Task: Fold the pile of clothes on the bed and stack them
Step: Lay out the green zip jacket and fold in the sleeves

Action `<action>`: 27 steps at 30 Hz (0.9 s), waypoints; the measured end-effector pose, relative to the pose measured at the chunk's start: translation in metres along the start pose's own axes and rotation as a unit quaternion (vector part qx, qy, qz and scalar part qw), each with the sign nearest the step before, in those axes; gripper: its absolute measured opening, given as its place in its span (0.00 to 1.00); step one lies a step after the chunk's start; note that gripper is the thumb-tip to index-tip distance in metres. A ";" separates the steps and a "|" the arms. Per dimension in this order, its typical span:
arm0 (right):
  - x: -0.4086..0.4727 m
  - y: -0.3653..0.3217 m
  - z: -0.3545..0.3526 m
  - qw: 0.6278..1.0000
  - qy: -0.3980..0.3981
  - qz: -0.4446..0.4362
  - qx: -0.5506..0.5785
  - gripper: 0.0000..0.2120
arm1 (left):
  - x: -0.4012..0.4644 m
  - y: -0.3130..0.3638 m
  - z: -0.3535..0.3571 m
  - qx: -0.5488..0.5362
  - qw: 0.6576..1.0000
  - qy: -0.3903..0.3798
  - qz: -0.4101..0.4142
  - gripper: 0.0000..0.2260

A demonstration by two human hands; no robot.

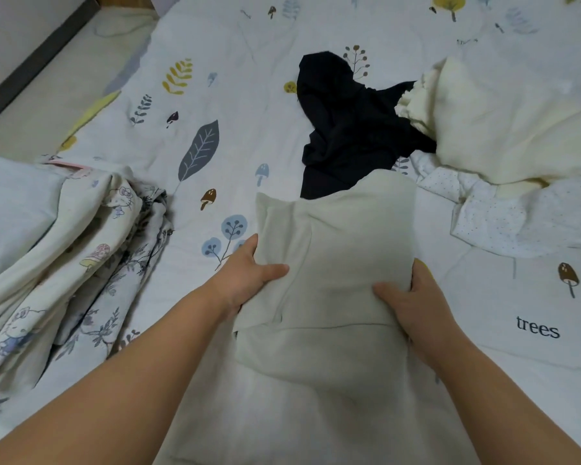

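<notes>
Hands, left hand (249, 273) and right hand (413, 300), grip grey garment (336, 250) between them.

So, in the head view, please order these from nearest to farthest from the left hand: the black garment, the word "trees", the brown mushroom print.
From the left hand:
1. Brown mushroom print, just beyond it.
2. Black garment, farther up, to the right.
3. Word "trees", far right, past the right hand.

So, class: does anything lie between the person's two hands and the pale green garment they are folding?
No. The left hand and right hand already grip the pale green garment by its two sides, thumbs on top. Its far edge overlaps the black garment lying beyond it.
</notes>
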State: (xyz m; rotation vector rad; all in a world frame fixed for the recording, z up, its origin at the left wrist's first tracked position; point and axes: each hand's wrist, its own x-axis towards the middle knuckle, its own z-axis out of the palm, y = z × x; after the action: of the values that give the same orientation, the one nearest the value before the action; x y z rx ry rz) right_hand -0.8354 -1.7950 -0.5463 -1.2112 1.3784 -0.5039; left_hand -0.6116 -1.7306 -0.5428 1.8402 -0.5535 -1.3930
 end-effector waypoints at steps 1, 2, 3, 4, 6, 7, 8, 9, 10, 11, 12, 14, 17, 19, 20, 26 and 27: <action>-0.005 -0.004 -0.002 1.000 -0.001 -0.009 -0.007 0.11 | -0.006 0.001 0.001 -0.001 1.000 -0.003 0.007 0.19; -0.011 -0.008 -0.004 1.000 -0.004 -0.016 -0.013 0.11 | -0.012 0.003 0.001 0.000 1.000 -0.007 0.013 0.20; -0.018 -0.013 -0.006 1.000 -0.009 -0.021 -0.018 0.11 | -0.019 0.005 0.000 0.000 1.000 -0.009 0.021 0.20; -0.025 -0.018 -0.008 0.999 -0.013 -0.023 -0.023 0.11 | -0.027 0.008 -0.001 -0.003 0.999 -0.008 0.031 0.19; -0.041 -0.030 -0.012 0.999 -0.015 -0.030 -0.028 0.12 | -0.045 0.016 -0.003 -0.016 0.999 -0.007 0.049 0.17; -0.049 -0.038 -0.015 0.999 -0.015 -0.038 -0.029 0.12 | -0.056 0.020 -0.005 -0.024 0.998 -0.009 0.055 0.17; -0.058 -0.047 -0.017 0.998 -0.016 -0.046 -0.032 0.11 | -0.068 0.026 -0.007 -0.031 0.998 -0.010 0.062 0.17; -0.067 -0.056 -0.020 0.998 -0.018 -0.054 -0.034 0.11 | -0.080 0.031 -0.009 -0.036 0.997 -0.009 0.069 0.18; -0.076 -0.066 -0.022 0.997 -0.020 -0.060 -0.033 0.11 | -0.093 0.037 -0.012 -0.041 0.996 -0.008 0.074 0.19; -0.086 -0.075 -0.025 0.997 -0.024 -0.065 -0.030 0.11 | -0.106 0.042 -0.014 -0.046 0.996 -0.005 0.077 0.19; -0.097 -0.085 -0.027 0.997 -0.029 -0.072 -0.026 0.11 | -0.119 0.047 -0.018 -0.052 0.995 0.000 0.080 0.20; -0.117 -0.105 -0.030 0.995 -0.043 -0.091 -0.020 0.12 | -0.145 0.057 -0.026 -0.065 0.994 0.015 0.088 0.19; -0.148 -0.134 -0.031 0.992 -0.062 -0.109 -0.017 0.12 | -0.186 0.074 -0.039 -0.075 0.991 0.034 0.108 0.18; -0.168 -0.154 -0.029 0.990 -0.073 -0.119 -0.018 0.11 | -0.214 0.085 -0.049 -0.083 0.989 0.043 0.117 0.19; -0.178 -0.163 -0.027 0.989 -0.080 -0.121 -0.019 0.11 | -0.228 0.090 -0.055 -0.086 0.988 0.048 0.117 0.20; -0.229 -0.206 -0.002 0.980 -0.132 -0.145 -0.016 0.13 | -0.297 0.104 -0.098 -0.108 0.983 0.082 0.121 0.20; -0.235 -0.212 0.006 0.979 -0.143 -0.147 -0.011 0.13 | -0.306 0.104 -0.108 -0.110 0.983 0.087 0.118 0.19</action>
State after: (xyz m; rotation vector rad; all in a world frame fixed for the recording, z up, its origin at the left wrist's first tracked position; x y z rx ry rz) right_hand -0.8030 -1.6683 -0.2577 -1.4540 0.9688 -0.4986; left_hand -0.5958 -1.5431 -0.2592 1.6397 -0.4897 -1.0780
